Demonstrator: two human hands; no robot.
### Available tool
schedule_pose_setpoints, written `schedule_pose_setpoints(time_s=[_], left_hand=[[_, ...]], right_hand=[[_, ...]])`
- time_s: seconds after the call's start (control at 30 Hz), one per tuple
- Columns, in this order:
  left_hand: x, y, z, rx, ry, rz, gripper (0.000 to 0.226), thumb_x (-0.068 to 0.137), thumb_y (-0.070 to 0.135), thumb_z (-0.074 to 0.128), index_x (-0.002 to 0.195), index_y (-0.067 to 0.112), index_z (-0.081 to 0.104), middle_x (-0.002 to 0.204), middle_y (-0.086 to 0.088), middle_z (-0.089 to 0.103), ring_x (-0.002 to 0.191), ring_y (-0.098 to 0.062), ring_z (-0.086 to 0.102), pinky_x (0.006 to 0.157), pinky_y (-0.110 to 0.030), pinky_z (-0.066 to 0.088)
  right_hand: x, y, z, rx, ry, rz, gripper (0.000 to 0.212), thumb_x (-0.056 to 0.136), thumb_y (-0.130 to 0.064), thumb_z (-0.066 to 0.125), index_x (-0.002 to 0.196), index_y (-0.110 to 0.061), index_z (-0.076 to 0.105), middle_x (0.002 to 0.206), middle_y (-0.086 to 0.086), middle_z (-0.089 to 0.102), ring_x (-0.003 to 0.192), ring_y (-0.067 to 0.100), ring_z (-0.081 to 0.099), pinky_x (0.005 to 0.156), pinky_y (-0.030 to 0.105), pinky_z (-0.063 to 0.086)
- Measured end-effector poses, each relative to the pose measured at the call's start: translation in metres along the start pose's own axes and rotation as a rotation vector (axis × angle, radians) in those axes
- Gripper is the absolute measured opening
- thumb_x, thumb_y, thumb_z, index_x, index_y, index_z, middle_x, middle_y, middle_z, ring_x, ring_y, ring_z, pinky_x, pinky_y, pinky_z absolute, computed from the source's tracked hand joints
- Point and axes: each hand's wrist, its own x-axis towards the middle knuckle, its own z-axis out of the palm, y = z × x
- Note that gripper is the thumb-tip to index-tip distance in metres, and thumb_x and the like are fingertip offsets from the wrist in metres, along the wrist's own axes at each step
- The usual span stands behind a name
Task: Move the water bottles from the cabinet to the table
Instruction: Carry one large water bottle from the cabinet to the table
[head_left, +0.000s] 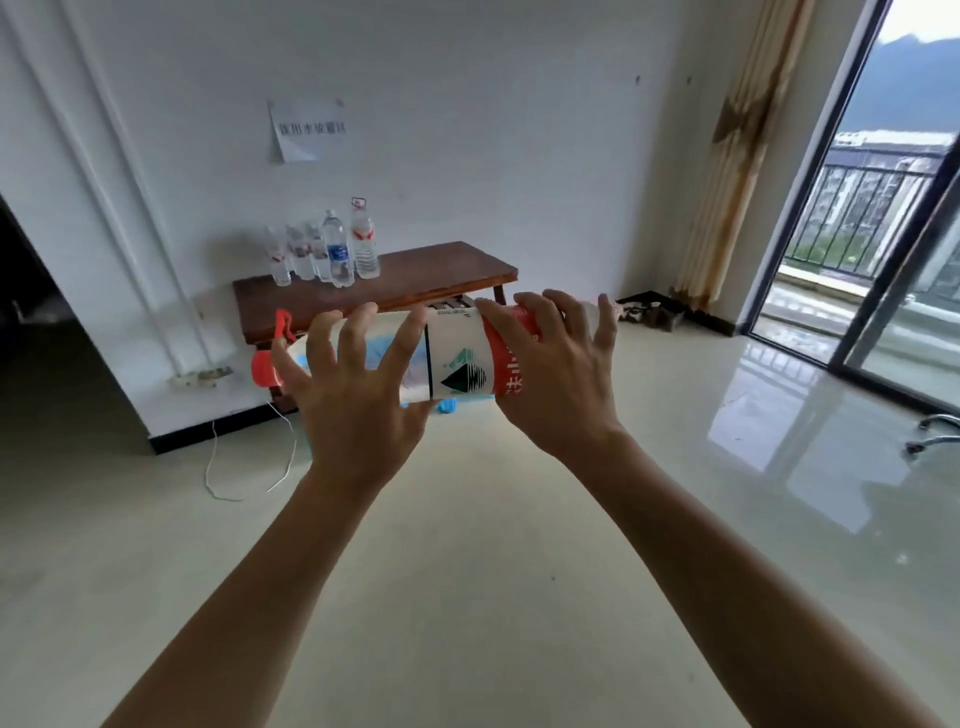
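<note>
A large water bottle (452, 358) with a red cap, a red handle and a red-and-white label lies sideways in the air in front of me, cap pointing left. My left hand (353, 395) grips its neck end with fingers curled round it. My right hand (550, 374) grips the base end over the red part of the label. Beyond it stands a low brown wooden table (431, 275) against the white wall. Several clear water bottles (332, 252) stand upright at the table's left end. No cabinet is in view.
A pale glossy tiled floor (467, 545) stretches between me and the table. A white cable (218, 467) trails on the floor at the left. A curtain (727, 171) and a sliding glass door (883, 234) are at the right. A paper sign (306, 130) hangs on the wall.
</note>
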Motion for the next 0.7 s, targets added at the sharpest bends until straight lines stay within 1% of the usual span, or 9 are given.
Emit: schedule_pose_setpoints(time_s=[0.03, 0.1, 0.2, 0.33, 0.37, 0.47, 0.53, 0.63, 0.7], left_hand=[[0.005, -0.008, 0.014, 0.007, -0.003, -0.006, 0.088, 0.071, 0.061, 0.082, 0.145, 0.032, 0.044, 0.141, -0.015, 0.052, 0.129, -0.039, 0.047, 0.103, -0.07, 0.031], [0.028, -0.04, 0.066, 0.007, -0.001, -0.028, 0.087, 0.072, 0.064, 0.08, 0.145, 0.033, 0.044, 0.14, -0.014, 0.053, 0.128, -0.038, 0.048, 0.104, -0.069, 0.03], [0.054, -0.062, 0.116, -0.011, 0.0, -0.023, 0.084, 0.073, 0.064, 0.079, 0.144, 0.032, 0.046, 0.14, -0.014, 0.053, 0.129, -0.038, 0.048, 0.105, -0.067, 0.03], [0.105, -0.09, 0.201, -0.023, -0.016, -0.038, 0.083, 0.074, 0.066, 0.077, 0.144, 0.032, 0.047, 0.14, -0.013, 0.051, 0.129, -0.038, 0.047, 0.105, -0.068, 0.03], [0.109, -0.091, 0.21, -0.021, -0.021, -0.038, 0.083, 0.074, 0.067, 0.076, 0.144, 0.032, 0.048, 0.14, -0.013, 0.051, 0.129, -0.038, 0.047, 0.105, -0.068, 0.03], [0.137, -0.104, 0.287, -0.02, -0.031, -0.036, 0.083, 0.075, 0.068, 0.075, 0.144, 0.032, 0.05, 0.14, -0.012, 0.052, 0.13, -0.038, 0.047, 0.106, -0.068, 0.028], [0.156, -0.11, 0.333, -0.025, -0.055, -0.04, 0.081, 0.077, 0.073, 0.069, 0.144, 0.032, 0.049, 0.14, -0.012, 0.053, 0.13, -0.038, 0.047, 0.106, -0.069, 0.028], [0.182, -0.116, 0.403, -0.03, -0.103, -0.026, 0.077, 0.083, 0.08, 0.052, 0.145, 0.034, 0.044, 0.141, -0.011, 0.052, 0.131, -0.039, 0.047, 0.107, -0.069, 0.027], [0.196, -0.122, 0.437, -0.017, -0.11, -0.008, 0.077, 0.081, 0.074, 0.06, 0.144, 0.033, 0.047, 0.141, -0.011, 0.052, 0.13, -0.038, 0.047, 0.106, -0.068, 0.027]], right_hand=[[0.01, 0.0, 0.015, 0.006, -0.015, -0.007, 0.086, 0.065, -0.038, 0.088, 0.142, -0.033, 0.051, 0.135, 0.006, 0.056, 0.13, 0.033, 0.045, 0.114, 0.07, 0.018], [0.048, -0.005, 0.07, 0.032, -0.032, 0.009, 0.085, 0.066, -0.036, 0.087, 0.143, -0.033, 0.051, 0.135, 0.006, 0.056, 0.131, 0.033, 0.045, 0.114, 0.07, 0.017], [0.085, -0.002, 0.119, 0.035, -0.03, -0.009, 0.084, 0.066, -0.035, 0.086, 0.143, -0.033, 0.052, 0.133, 0.005, 0.056, 0.13, 0.033, 0.046, 0.114, 0.07, 0.018], [0.148, 0.014, 0.196, 0.056, -0.027, 0.002, 0.077, 0.069, -0.035, 0.083, 0.141, -0.032, 0.054, 0.132, 0.005, 0.057, 0.129, 0.033, 0.047, 0.114, 0.071, 0.02], [0.153, 0.016, 0.205, 0.056, -0.026, 0.004, 0.077, 0.069, -0.035, 0.083, 0.141, -0.032, 0.055, 0.132, 0.005, 0.057, 0.129, 0.033, 0.047, 0.114, 0.071, 0.02], [0.189, 0.039, 0.277, 0.072, -0.034, 0.01, 0.078, 0.069, -0.034, 0.083, 0.141, -0.031, 0.054, 0.133, 0.006, 0.057, 0.13, 0.034, 0.047, 0.114, 0.072, 0.019], [0.209, 0.053, 0.321, 0.081, -0.032, 0.01, 0.079, 0.067, -0.035, 0.084, 0.141, -0.031, 0.055, 0.133, 0.007, 0.057, 0.13, 0.034, 0.047, 0.114, 0.072, 0.018], [0.239, 0.078, 0.394, 0.105, -0.045, 0.042, 0.08, 0.066, -0.036, 0.085, 0.14, -0.031, 0.056, 0.132, 0.007, 0.058, 0.129, 0.034, 0.047, 0.112, 0.072, 0.019], [0.256, 0.089, 0.431, 0.118, -0.055, 0.046, 0.082, 0.065, -0.037, 0.086, 0.14, -0.032, 0.055, 0.13, 0.006, 0.059, 0.127, 0.033, 0.048, 0.112, 0.072, 0.022]])
